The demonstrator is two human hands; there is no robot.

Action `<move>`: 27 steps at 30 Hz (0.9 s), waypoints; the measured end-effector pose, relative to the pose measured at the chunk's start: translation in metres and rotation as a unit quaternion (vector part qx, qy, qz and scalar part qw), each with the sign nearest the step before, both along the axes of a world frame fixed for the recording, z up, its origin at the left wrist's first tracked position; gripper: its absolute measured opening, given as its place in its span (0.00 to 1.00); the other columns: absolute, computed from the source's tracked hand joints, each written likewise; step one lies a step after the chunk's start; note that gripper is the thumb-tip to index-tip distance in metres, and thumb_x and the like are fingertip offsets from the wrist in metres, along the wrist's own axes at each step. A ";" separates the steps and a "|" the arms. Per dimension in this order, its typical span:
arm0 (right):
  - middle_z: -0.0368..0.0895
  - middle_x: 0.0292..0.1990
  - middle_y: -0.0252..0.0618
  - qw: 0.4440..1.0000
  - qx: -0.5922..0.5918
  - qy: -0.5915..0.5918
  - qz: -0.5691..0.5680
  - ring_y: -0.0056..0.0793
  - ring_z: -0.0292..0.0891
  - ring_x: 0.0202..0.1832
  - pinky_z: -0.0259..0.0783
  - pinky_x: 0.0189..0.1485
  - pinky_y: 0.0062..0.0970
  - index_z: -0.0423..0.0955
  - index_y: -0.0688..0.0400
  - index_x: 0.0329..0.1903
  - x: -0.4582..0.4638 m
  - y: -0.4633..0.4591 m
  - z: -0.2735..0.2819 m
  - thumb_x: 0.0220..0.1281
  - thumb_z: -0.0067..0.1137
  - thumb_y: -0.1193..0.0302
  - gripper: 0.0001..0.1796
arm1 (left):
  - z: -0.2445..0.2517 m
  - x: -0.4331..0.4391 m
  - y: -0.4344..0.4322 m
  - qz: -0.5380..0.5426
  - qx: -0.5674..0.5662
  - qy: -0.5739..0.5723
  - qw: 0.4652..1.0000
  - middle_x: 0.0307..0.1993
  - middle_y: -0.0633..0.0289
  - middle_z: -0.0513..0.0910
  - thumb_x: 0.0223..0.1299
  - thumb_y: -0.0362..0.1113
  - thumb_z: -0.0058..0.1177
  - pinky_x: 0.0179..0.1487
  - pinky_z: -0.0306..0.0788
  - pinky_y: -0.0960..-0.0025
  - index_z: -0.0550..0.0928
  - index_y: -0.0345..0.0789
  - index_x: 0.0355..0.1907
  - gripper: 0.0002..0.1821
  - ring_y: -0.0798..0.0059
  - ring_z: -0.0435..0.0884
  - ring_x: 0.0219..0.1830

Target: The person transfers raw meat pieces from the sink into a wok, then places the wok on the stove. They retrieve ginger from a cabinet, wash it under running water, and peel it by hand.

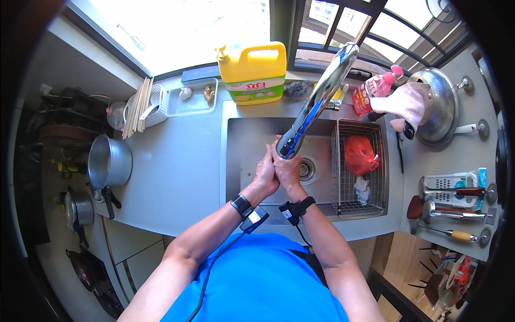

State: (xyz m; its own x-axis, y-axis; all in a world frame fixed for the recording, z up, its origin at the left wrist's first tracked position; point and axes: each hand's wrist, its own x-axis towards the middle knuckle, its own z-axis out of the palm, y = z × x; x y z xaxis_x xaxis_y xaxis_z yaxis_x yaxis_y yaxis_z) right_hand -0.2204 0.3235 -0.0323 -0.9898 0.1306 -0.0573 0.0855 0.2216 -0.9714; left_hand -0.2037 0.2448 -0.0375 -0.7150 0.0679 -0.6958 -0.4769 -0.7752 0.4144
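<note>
My left hand [265, 171] and my right hand [289, 171] touch each other, wet, over the stainless steel sink [249, 151]. Directly above them ends the chrome faucet [312, 104], whose head partly hides the fingers. Whether anything lies between my palms cannot be seen. The drain [306, 169] is just right of my right hand. A wire basket [342, 193] fills the sink's right side and holds a red plastic bag [360, 155] and a crumpled white piece [362, 190].
Behind the sink stand a yellow detergent jug [253, 76] and a red pump bottle [372, 92]. On the left counter are an aluminium pot [108, 161], a clear plastic tray [191, 106] and chopsticks [139, 106]. Ladles [454, 191] and a metal lid [438, 116] are at right.
</note>
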 end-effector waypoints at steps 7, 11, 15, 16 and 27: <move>0.82 0.24 0.39 0.992 -0.114 -0.043 -0.033 0.23 0.72 0.28 0.69 0.32 0.34 0.80 0.64 0.32 0.001 0.010 -0.031 0.65 0.59 0.71 0.09 | -0.008 0.017 0.007 -0.082 -0.144 0.117 0.979 0.57 0.63 0.78 0.80 0.54 0.46 0.57 0.73 0.70 0.70 0.41 0.73 0.28 0.76 0.77 0.57; 0.79 0.25 0.32 0.957 -0.254 -0.139 -0.005 0.19 0.73 0.24 0.67 0.24 0.26 0.80 0.58 0.39 0.000 0.018 -0.025 0.73 0.53 0.65 0.11 | -0.008 0.011 0.005 -0.050 -0.110 0.162 0.979 0.41 0.69 0.82 0.76 0.46 0.54 0.40 0.76 0.74 0.78 0.42 0.56 0.14 0.82 0.80 0.39; 0.78 0.25 0.31 0.930 -0.301 -0.210 0.035 0.19 0.74 0.18 0.65 0.16 0.17 0.77 0.55 0.46 0.002 0.027 -0.004 0.74 0.53 0.61 0.12 | 0.003 -0.003 -0.003 -0.074 -0.156 0.118 0.978 0.26 0.73 0.75 0.76 0.43 0.54 0.23 0.68 0.79 0.78 0.40 0.48 0.10 0.86 0.72 0.21; 0.77 0.24 0.30 0.923 -0.314 -0.216 0.048 0.19 0.73 0.16 0.64 0.15 0.17 0.75 0.55 0.46 0.003 0.027 0.000 0.75 0.52 0.61 0.11 | 0.005 -0.004 -0.002 -0.066 -0.161 0.099 0.980 0.24 0.73 0.73 0.76 0.43 0.54 0.20 0.66 0.78 0.77 0.39 0.46 0.10 0.86 0.70 0.19; 0.79 0.26 0.35 0.829 -0.418 -0.369 0.042 0.19 0.71 0.18 0.56 0.14 0.15 0.73 0.52 0.46 -0.005 0.045 -0.006 0.80 0.48 0.61 0.10 | -0.010 -0.001 -0.014 -0.121 -0.135 0.158 0.971 0.29 0.70 0.77 0.76 0.40 0.55 0.33 0.76 0.78 0.77 0.36 0.52 0.11 0.86 0.76 0.27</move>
State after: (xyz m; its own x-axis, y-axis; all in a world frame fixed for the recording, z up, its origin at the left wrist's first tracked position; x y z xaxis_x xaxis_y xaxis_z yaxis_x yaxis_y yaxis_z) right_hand -0.2249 0.3684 -0.0379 -0.6486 -0.3274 -0.6871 0.7431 -0.4676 -0.4787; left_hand -0.2049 0.2307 -0.0470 -0.8812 0.1054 -0.4608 -0.4475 -0.4997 0.7416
